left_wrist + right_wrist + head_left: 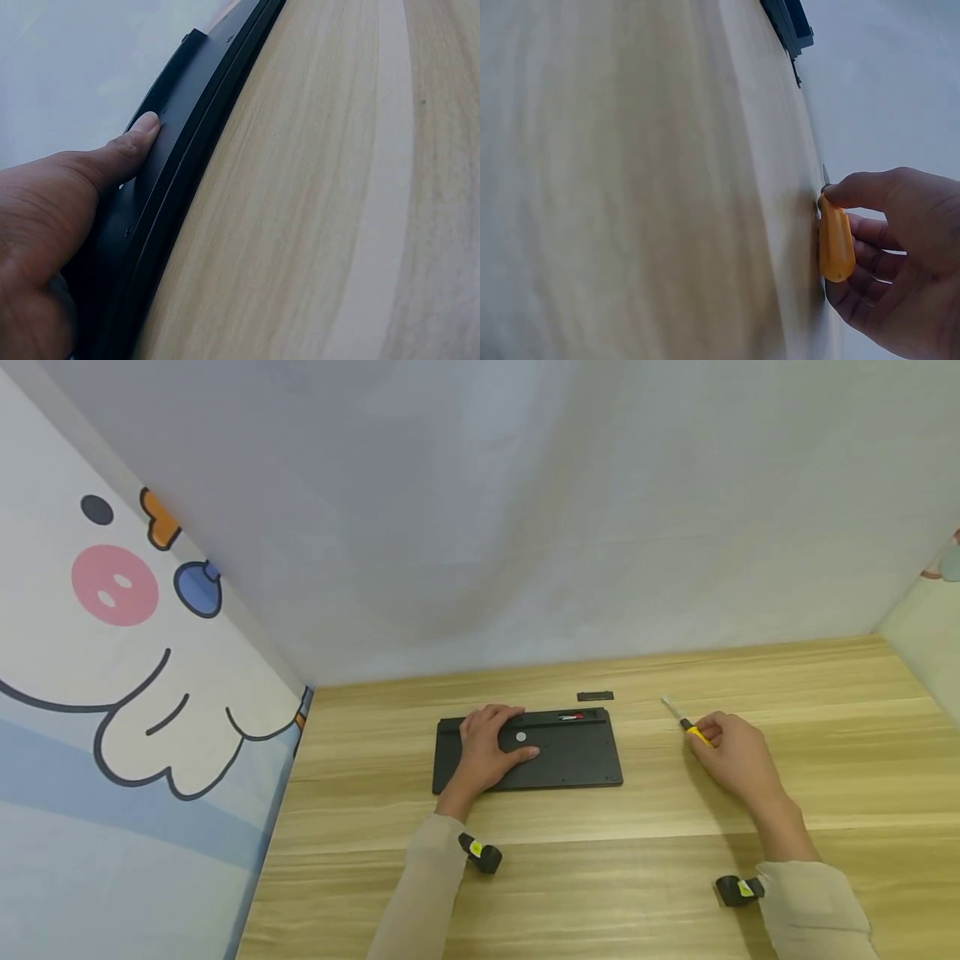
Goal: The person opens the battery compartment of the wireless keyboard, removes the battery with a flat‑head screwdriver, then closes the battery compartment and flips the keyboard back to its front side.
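Observation:
A black keyboard [573, 760] lies underside up on the table, its small battery compartment [572, 717] uncovered near the far right corner, with something red and silver inside. My left hand [483, 752] rests across the keyboard's left half, fingers toward the far edge; in the left wrist view the thumb [142, 131] lies flat on the underside. To the right of the keyboard, my right hand [738, 760] pinches a screwdriver by its yellow handle [836, 244] between thumb and fingers. The thin metal shaft [670, 704] points away, toward the far left, low over the wood.
A small black cover [596, 696] lies just beyond the keyboard's far right edge. The wood-grain table [570, 877] meets a pale wall [525, 568] at the back. On the left stands a panel [150, 710] with cartoon drawings. Each sleeve cuff bears a black wrist camera.

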### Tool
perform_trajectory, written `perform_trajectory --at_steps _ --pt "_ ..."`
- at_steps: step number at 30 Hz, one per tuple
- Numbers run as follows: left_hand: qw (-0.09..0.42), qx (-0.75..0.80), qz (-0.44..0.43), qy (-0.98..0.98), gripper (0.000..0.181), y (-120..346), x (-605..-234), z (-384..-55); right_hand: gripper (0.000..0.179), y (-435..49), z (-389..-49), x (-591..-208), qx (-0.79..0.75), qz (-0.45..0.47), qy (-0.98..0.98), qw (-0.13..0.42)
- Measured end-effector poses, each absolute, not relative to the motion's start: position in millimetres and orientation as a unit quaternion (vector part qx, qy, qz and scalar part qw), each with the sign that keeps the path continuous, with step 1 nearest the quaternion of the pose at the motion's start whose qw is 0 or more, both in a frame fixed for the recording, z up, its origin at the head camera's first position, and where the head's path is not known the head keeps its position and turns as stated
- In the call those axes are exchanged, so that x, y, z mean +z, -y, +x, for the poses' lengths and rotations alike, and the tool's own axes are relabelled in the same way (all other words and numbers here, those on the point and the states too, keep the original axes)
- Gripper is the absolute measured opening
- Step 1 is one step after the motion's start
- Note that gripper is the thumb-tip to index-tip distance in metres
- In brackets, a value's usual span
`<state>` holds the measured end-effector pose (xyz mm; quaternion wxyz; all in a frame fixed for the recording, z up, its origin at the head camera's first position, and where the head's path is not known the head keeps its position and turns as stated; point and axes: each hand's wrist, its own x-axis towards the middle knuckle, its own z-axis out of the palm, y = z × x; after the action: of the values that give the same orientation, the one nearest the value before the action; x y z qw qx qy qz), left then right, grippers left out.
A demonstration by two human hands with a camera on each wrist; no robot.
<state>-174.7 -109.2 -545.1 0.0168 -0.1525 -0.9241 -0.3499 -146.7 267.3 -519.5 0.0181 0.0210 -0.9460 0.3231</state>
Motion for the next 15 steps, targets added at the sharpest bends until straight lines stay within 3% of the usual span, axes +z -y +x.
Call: perform_trajectory --at_steps 9,15 --pt "0.021 -0.345 -0.153 0.926 0.068 108.9 -547.0 -174.9 0.027 -269.5 -150.1 -517.6 0.330 0.042 0.942 0.038" --pt "0.019 -0.345 -0.151 0.926 0.068 108.6 -546.0 -175.0 0.033 -271.4 -154.1 -513.5 0.346 0.052 0.937 0.012"
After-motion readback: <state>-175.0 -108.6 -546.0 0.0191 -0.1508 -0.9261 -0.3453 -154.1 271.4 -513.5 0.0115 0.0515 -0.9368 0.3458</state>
